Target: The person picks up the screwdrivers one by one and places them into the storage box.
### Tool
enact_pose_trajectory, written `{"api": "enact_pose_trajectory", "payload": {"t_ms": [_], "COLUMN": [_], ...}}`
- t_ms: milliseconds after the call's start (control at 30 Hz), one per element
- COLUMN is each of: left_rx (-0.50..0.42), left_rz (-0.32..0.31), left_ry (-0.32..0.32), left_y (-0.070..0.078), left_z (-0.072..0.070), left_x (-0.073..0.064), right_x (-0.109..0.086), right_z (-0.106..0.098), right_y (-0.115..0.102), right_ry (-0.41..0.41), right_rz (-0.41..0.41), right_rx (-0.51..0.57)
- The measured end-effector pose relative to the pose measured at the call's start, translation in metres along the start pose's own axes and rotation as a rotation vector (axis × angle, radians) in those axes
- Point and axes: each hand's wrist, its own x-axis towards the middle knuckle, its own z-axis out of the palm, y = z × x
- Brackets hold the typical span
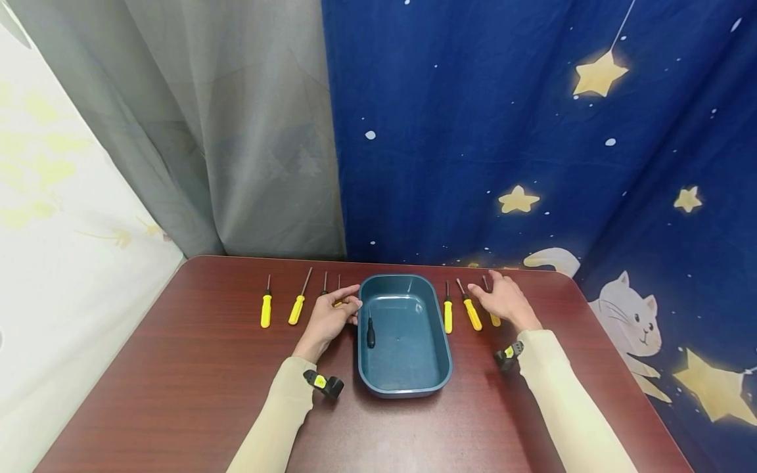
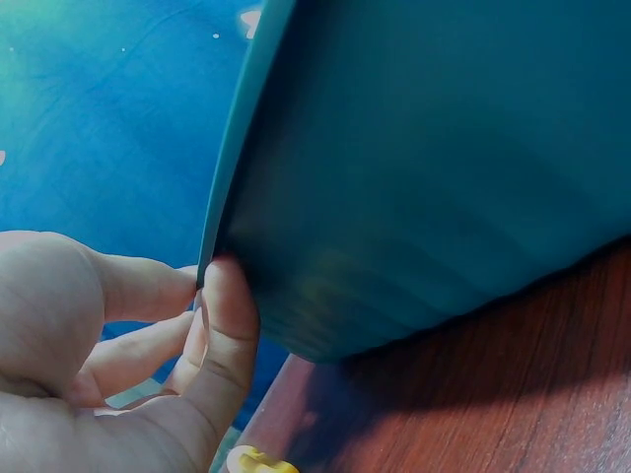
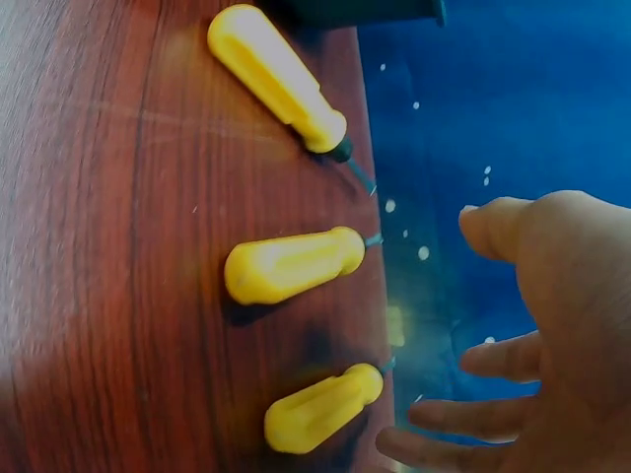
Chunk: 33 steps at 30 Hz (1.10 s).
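My left hand (image 1: 330, 315) pinches the left rim of a deep blue plastic tray (image 1: 405, 392). In the left wrist view, thumb and fingers lie on either side of that rim (image 2: 225, 187). A black-handled screwdriver (image 1: 370, 335) lies inside the tray along its left wall. Over on the right, my right hand (image 1: 505, 301) hovers with spread fingers above a yellow-handled screwdriver (image 1: 495, 320), partly covering it. It holds nothing. Two more yellow screwdrivers, one slanted (image 1: 473, 315) and one nearly straight (image 1: 448, 318), lie between this hand and the tray.
Left of the tray lie a yellow screwdriver (image 1: 266, 311), a second one (image 1: 297, 310) and others partly hidden by the left hand. All rest on a dark red wooden table (image 1: 195, 368). Behind its far edge hang grey (image 1: 266, 131) and blue star-patterned curtains (image 1: 449, 131).
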Motion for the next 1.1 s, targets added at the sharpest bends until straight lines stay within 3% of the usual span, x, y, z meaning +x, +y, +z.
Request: {"api": "enact_pose_trajectory", "payload": {"t_ms": [367, 1100], "left_rx": [0.013, 0.014], "left_rz": [0.0, 0.008], "left_ry": [-0.003, 0.002], "left_y": [0.001, -0.001], "left_z": [-0.001, -0.001], "left_x": [0.0, 0.0], "right_x": [0.006, 0.013], "right_z": [0.006, 0.013], "right_y": [0.012, 0.015], "right_ry": [0.033, 0.05], "right_rz": [0.007, 0.033], "right_rx": [-0.011, 0.006]}}
